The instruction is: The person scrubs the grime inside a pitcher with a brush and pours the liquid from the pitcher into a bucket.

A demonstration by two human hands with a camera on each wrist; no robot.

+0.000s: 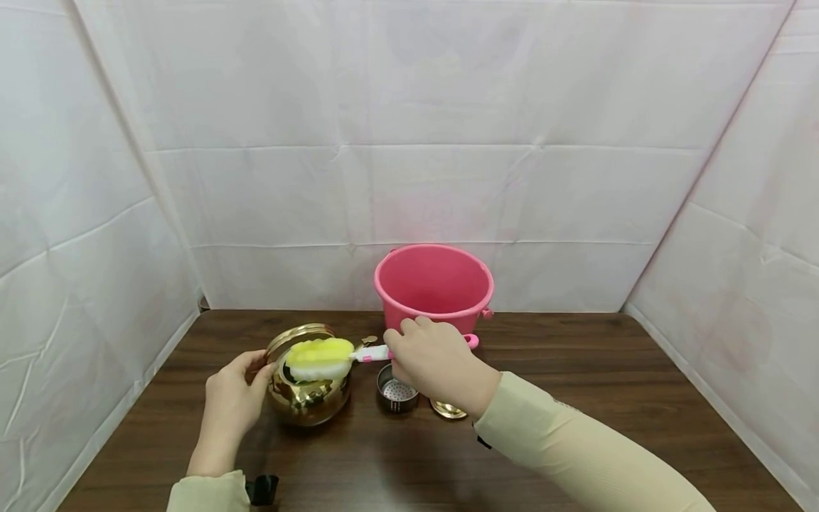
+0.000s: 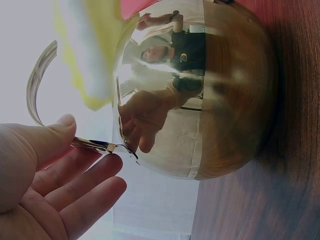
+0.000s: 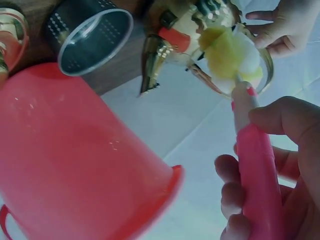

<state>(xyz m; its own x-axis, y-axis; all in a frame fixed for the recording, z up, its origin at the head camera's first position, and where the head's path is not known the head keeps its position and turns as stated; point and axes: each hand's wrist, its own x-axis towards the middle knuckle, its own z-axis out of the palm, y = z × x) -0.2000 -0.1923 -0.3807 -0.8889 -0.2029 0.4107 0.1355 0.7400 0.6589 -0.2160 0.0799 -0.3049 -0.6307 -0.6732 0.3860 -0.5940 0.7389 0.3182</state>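
A shiny gold teapot (image 1: 309,407) stands on the left part of the table, its spout pointing right toward the bucket. My left hand (image 1: 232,398) pinches the curved metal handle (image 2: 37,82) of the teapot between thumb and fingers. In my right hand (image 1: 441,366) I grip the pink and white handle (image 3: 259,175) of a sponge brush. Its yellow and white sponge head (image 1: 320,358) overlaps the teapot's top opening in the head view and hides most of it. The left wrist view shows the sponge beside the teapot's mouth.
A perforated metal strainer (image 1: 397,400) stands right of the teapot. Beside it lies a gold lid (image 1: 448,410), partly hidden under my right hand. Behind them is a pink bucket (image 1: 435,281) near the table's back edge. White sheets (image 1: 409,178) enclose the wooden table.
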